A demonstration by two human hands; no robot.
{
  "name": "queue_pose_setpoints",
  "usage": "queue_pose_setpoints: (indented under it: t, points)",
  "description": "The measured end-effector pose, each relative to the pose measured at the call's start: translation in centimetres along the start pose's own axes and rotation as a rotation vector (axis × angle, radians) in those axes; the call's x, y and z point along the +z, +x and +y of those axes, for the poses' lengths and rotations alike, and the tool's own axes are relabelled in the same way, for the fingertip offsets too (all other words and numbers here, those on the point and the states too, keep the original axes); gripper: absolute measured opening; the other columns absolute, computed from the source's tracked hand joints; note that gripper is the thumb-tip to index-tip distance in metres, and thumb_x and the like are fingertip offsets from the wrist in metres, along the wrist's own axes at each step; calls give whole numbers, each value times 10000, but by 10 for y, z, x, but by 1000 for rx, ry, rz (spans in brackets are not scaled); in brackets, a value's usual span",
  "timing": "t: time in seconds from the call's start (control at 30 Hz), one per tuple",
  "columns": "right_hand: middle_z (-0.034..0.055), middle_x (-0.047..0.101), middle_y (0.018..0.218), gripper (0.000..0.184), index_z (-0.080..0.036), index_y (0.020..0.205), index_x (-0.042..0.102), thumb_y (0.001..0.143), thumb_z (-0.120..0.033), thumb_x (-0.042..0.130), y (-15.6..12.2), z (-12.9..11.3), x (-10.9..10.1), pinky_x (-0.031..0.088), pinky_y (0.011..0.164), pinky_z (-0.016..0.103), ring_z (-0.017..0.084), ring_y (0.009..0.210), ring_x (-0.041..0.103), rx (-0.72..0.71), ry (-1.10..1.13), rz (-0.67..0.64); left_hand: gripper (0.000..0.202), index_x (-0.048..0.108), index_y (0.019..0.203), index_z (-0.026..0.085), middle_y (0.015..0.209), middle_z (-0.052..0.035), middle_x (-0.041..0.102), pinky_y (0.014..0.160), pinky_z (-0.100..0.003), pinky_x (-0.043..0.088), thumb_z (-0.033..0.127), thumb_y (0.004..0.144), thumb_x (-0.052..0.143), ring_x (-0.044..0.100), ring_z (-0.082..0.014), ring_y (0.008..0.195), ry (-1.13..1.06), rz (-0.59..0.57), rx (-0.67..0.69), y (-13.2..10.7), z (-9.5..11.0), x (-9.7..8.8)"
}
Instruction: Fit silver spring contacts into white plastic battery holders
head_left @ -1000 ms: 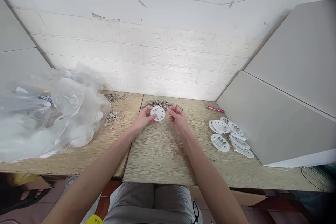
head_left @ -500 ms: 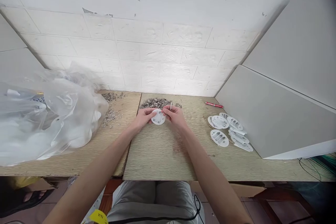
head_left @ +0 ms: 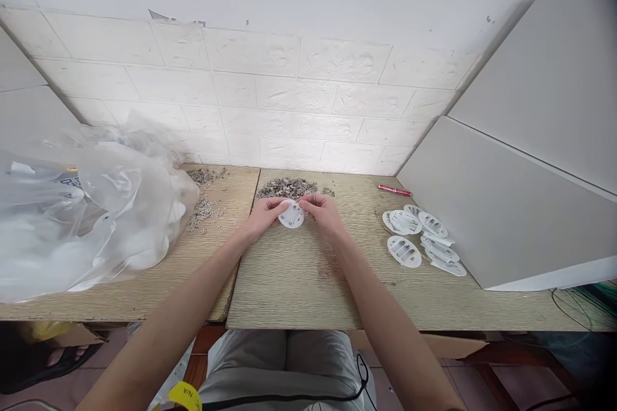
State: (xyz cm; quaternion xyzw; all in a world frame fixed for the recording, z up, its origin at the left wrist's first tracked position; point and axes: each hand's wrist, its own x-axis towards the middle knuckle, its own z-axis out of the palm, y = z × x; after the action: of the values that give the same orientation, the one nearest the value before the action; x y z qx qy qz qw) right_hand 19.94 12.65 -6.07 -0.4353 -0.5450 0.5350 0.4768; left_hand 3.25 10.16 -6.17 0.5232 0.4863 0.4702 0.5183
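A round white plastic disc [head_left: 291,214] with slots and small metal pieces in it is held over the table, tilted toward me. My left hand [head_left: 264,217] is closed on its left edge, thumb on top. At the upper right edge of the disc, my right hand [head_left: 322,210] has its fingers pinched together; whatever is in the pinch is too small to make out. A thin shiny metal thing [head_left: 313,196] shows at the right-hand fingers, its kind unclear. Just behind both hands lies a heap of small metal pieces [head_left: 289,187].
Several similar white discs [head_left: 403,251] lie at the right, near a red pen [head_left: 394,190] and a grey panel [head_left: 520,205]. A large clear plastic bag [head_left: 96,205] of white parts fills the left. More small metal pieces [head_left: 202,210] lie beside it. A white brick wall [head_left: 299,103] stands behind.
The shiny metal thing at my right fingers stands out less than before. The disc has turned slightly in my hands, which stay in nearly the same place.
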Motion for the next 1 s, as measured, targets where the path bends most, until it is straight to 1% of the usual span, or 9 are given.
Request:
queue_pose_setpoints:
  t: [0.1, 0.23, 0.33, 0.47, 0.57, 0.7, 0.8, 0.9, 1.0]
  points:
    - [-7, 570, 598, 210, -158, 698, 669, 646, -361, 673, 0, 1, 0, 359, 567, 265, 116, 574, 454, -63, -169, 20, 371, 749, 947, 142, 652, -25, 623, 434, -201, 307, 430, 718, 702, 413, -74, 493, 13, -3, 1, 0, 1, 0]
    - [-1, 567, 606, 191, -163, 680, 644, 712, -349, 615, -4, -2, 0, 343, 558, 266, 120, 568, 443, -134, -402, 48, 350, 735, 907, 141, 643, -25, 608, 442, -199, 329, 442, 738, 677, 455, -94, 526, 16, 7, -9, -1, 0, -1]
    - [-1, 572, 622, 205, -168, 681, 615, 745, -361, 592, -6, -4, 2, 337, 547, 259, 123, 572, 449, -149, -443, 27, 345, 700, 786, 141, 628, -18, 585, 460, -206, 345, 478, 778, 622, 468, -100, 534, 42, 28, 1, -1, -1, -1]
    - [-16, 550, 618, 208, -182, 650, 554, 785, -339, 574, -8, 1, 7, 330, 556, 255, 124, 581, 454, -209, -537, -63, 355, 600, 628, 150, 582, 11, 515, 483, -217, 365, 470, 783, 620, 453, -93, 522, 102, 45, 64, 0, -5, 0]
    - [-4, 582, 669, 198, -188, 690, 540, 848, -307, 530, -10, 9, 15, 342, 590, 258, 137, 624, 488, -249, -619, -78, 324, 611, 659, 150, 618, 7, 532, 520, -231, 433, 455, 755, 661, 492, -106, 568, 31, 66, 58, 2, -7, 1]
    - [53, 656, 846, 142, -183, 899, 558, 928, -262, 444, -16, 17, 27, 359, 641, 272, 172, 731, 560, -262, -749, -17, 282, 653, 798, 140, 747, -22, 620, 681, -278, 538, 405, 730, 718, 577, -121, 697, -148, 74, 8, 3, -6, 0]
    - [61, 657, 842, 164, -188, 1002, 528, 957, -268, 392, -17, 18, 31, 353, 631, 282, 191, 715, 575, -250, -815, 11, 227, 655, 867, 136, 796, -35, 653, 765, -309, 556, 309, 741, 733, 615, -116, 721, -289, 56, -27, 2, -3, -2]
    - [51, 646, 844, 153, -197, 992, 493, 955, -292, 379, -14, 15, 28, 379, 648, 288, 194, 728, 581, -292, -658, 96, 242, 664, 979, 148, 931, -73, 689, 852, -339, 546, 255, 769, 717, 664, -147, 832, -418, -30, -38, -1, -1, -2]
    - [49, 628, 855, 162, -207, 931, 466, 939, -352, 394, -7, 12, 20, 413, 669, 292, 186, 745, 576, -306, -403, 225, 371, 656, 1138, 185, 1164, -122, 664, 898, -352, 530, 247, 778, 723, 651, -210, 1033, -409, -275, -83, -6, 1, -1]
